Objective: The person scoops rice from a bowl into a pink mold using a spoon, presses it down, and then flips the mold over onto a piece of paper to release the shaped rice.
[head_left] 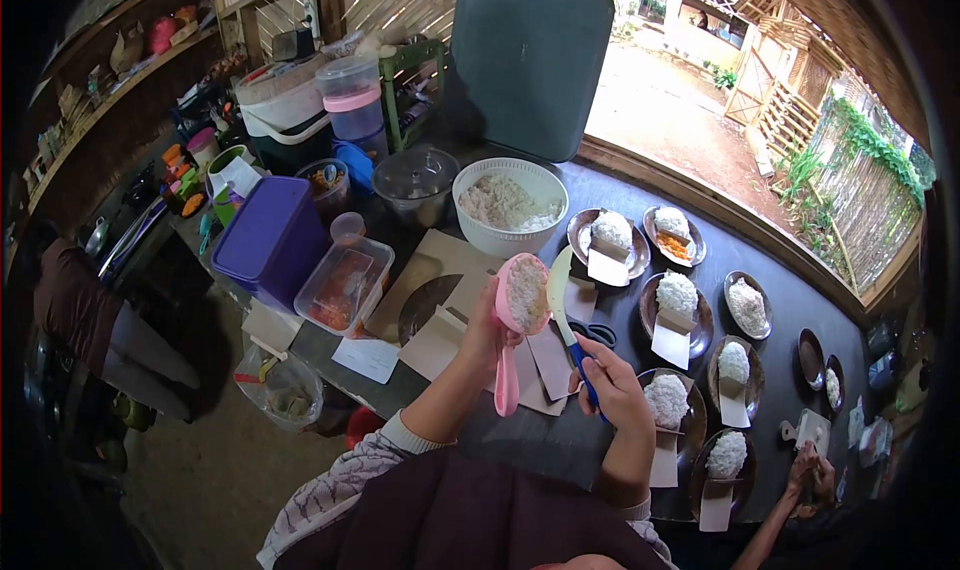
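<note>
My left hand (484,332) is closed on a pink scoop (507,390) whose cup is filled with rice (527,295). In my right hand (612,382) is the blue handle of a spatula (562,288); its pale green blade touches or nearly touches the scoop's rim. Behind them a white basket (482,232) holds more rice. Black-handled scissors (597,336) lie just beyond my right hand, near pieces of brown cardboard (547,355). To the right, several dark oval plates (703,322) carry mounds of rice, many with folded cardboard pieces.
At left stand a purple container (268,232), a clear tub with orange food (343,285) and a lidded pot (416,182). A co-worker's hands (812,468) hold a white object at lower right. Another person (100,315) bends at far left.
</note>
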`<action>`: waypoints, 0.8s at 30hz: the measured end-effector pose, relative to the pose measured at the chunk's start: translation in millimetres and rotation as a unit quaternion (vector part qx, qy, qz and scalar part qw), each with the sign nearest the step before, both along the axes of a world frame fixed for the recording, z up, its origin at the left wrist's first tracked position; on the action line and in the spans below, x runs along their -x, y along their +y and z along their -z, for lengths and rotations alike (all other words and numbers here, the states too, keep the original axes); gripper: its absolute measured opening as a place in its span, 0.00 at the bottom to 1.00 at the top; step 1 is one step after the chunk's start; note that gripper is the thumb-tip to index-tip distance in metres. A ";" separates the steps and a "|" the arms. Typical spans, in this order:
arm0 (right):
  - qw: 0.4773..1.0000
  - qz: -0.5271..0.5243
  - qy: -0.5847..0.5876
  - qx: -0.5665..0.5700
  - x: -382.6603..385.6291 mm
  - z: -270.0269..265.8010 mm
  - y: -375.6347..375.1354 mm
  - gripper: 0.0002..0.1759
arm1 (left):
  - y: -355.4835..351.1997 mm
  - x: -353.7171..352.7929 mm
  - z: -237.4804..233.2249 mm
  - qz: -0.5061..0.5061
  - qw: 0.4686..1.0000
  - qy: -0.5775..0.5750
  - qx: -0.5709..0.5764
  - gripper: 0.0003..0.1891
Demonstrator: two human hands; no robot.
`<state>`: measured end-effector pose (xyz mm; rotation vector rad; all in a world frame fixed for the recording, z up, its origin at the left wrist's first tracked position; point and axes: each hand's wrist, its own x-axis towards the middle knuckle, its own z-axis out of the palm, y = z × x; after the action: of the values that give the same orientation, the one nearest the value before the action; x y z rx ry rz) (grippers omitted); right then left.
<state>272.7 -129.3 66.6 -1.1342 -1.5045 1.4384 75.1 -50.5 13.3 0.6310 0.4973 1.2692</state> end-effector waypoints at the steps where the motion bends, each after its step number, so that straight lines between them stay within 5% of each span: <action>1: 1.000 0.000 -0.008 -0.006 0.1 2.0 0.7 0.21 | -0.3 -1.7 0.9 0.000 1.000 0.000 0.001 0.34; 3: 1.000 0.000 -0.016 -0.011 0.9 7.2 1.8 0.21 | -1.1 -7.0 1.6 -0.077 0.994 0.076 0.000 0.33; 7: 0.992 0.038 -0.101 -0.072 8.2 9.4 1.4 0.20 | -2.1 -4.0 0.5 -0.066 0.994 0.085 -0.010 0.33; 15: 0.973 0.102 -0.165 -0.123 6.6 24.2 11.7 0.20 | -8.8 -4.6 -15.6 -0.034 0.999 -0.021 0.026 0.34; 20: 0.997 0.051 0.061 -0.012 6.9 8.0 7.1 0.20 | -2.0 -1.5 -6.0 -0.011 0.998 -0.061 0.008 0.34; 24: 0.993 0.041 0.109 -0.018 11.3 9.9 5.8 0.21 | 0.0 -0.9 -4.8 -0.013 0.997 -0.076 0.018 0.33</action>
<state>261.3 -123.5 56.7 -0.9718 -1.3128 1.4238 76.1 -50.5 18.1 0.4949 0.4015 1.3197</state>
